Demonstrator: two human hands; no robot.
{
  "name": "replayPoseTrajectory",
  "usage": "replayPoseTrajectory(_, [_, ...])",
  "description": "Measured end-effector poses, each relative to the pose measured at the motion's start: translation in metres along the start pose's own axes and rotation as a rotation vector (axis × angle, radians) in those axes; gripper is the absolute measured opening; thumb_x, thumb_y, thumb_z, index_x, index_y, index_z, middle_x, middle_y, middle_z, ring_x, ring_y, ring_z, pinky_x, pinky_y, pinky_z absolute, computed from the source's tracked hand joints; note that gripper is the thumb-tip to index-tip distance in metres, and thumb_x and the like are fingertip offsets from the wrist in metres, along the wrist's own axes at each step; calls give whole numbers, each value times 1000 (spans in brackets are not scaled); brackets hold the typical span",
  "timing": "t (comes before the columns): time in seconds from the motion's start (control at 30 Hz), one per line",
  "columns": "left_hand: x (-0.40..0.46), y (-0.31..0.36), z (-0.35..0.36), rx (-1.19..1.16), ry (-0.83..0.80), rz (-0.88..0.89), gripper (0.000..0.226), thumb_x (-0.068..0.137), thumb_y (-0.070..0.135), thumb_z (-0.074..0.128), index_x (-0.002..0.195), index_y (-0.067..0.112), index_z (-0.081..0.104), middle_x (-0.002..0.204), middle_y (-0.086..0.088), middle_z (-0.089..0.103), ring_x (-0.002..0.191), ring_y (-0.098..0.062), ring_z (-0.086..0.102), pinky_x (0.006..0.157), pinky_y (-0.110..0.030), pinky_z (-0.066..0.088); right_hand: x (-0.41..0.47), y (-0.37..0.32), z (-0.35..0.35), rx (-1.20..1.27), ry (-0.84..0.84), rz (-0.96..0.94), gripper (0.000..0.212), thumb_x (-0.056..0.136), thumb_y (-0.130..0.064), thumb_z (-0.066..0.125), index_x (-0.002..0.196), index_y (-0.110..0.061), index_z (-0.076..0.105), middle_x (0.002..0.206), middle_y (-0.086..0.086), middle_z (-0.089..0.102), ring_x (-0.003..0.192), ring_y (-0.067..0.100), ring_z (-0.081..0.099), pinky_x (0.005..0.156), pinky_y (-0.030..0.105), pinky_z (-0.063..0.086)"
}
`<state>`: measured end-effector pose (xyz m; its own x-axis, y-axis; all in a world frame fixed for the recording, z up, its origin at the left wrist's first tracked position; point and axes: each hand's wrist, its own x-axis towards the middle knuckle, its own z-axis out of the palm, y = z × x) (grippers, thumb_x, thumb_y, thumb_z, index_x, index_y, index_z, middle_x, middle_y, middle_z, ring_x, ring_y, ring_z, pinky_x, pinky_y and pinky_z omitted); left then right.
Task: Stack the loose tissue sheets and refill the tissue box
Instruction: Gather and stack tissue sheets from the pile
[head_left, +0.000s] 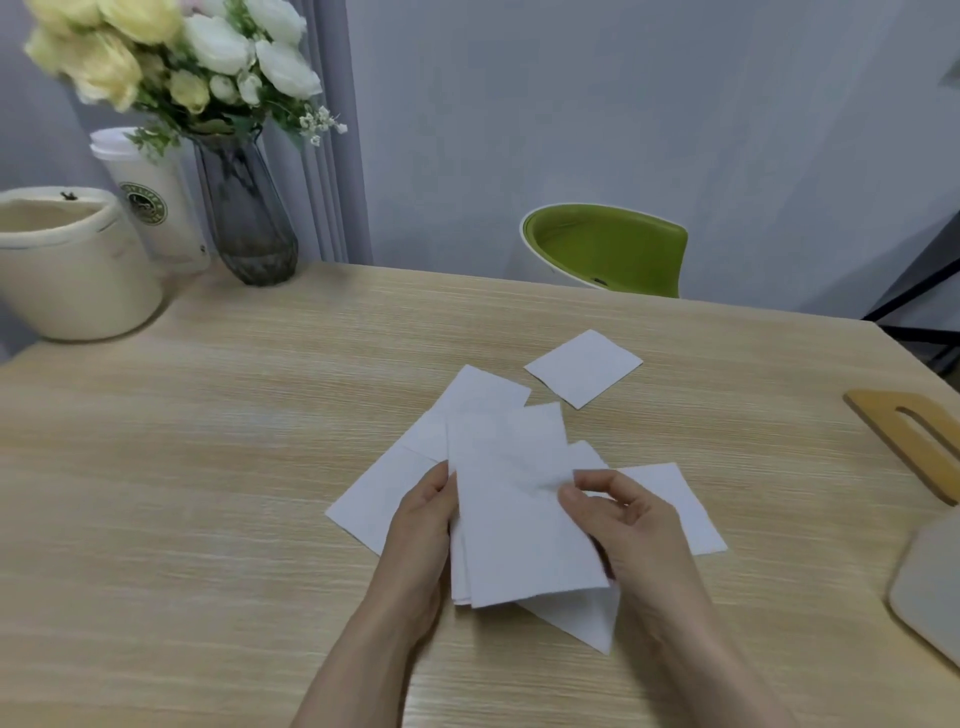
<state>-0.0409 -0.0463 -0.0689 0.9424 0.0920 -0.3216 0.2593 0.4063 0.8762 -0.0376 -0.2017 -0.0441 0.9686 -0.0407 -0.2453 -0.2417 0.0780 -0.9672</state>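
A small stack of white tissue sheets (511, 525) is held above the wooden table (208, 467) near its middle. My left hand (423, 535) grips the stack's left edge. My right hand (623, 519) pinches its right edge between thumb and fingers. Several loose tissue sheets lie fanned out under the stack, one (374, 499) at the left and one (675, 499) at the right. A single tissue sheet (583, 368) lies apart, farther back. At the right edge lie the wooden tissue box lid (904, 441) with its slot and part of the grey tissue box (930, 587).
At the back left stand a cream bucket (72, 270), a white lidded cup (156, 208) and a dark glass vase (244, 218) of pale flowers. A green chair (608, 249) stands behind the table's far edge.
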Motion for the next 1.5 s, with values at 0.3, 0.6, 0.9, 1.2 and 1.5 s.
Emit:
replayPoseTrajectory(0.3, [0, -1, 1, -17, -1, 13, 23, 98, 19, 51, 96, 15, 73, 99, -4, 76, 89, -18, 71, 82, -37, 52, 6, 17, 7, -62, 54, -54, 7, 85, -13, 70, 78, -16, 71, 72, 27, 63, 68, 20, 58, 70, 33, 42])
replayPoseTrajectory(0.6, [2, -4, -1, 14, -47, 23, 26, 100, 25, 47, 110, 14, 68, 103, -4, 75, 98, -22, 71, 84, -38, 52, 10, 23, 5, -69, 45, -76, 9, 85, -15, 70, 78, -20, 72, 68, 18, 56, 67, 20, 53, 70, 33, 41])
replayPoseTrajectory(0.9, [3, -6, -4, 38, -20, 66, 24, 99, 11, 47, 114, 16, 65, 104, -5, 75, 96, -22, 72, 83, -39, 54, 5, 25, 0, -151, 56, -148, 16, 84, -17, 70, 99, -24, 67, 70, -14, 63, 62, 4, 53, 67, 17, 44])
replayPoseTrajectory(1.2, [2, -9, -4, 71, -94, 74, 22, 97, 10, 52, 116, 16, 62, 103, -8, 75, 93, -25, 72, 72, -40, 57, 1, 23, 2, -108, 52, -93, 4, 86, -13, 68, 88, -13, 71, 71, 9, 73, 70, 18, 67, 73, 35, 51])
replayPoseTrajectory(1.5, [6, -11, -6, 71, 32, 141, 23, 96, 4, 52, 110, 18, 64, 98, -2, 76, 86, -17, 72, 74, -37, 56, 54, 12, -57, -882, 119, -308, 24, 83, -11, 65, 102, -26, 66, 93, -10, 62, 93, 14, 50, 78, 27, 40])
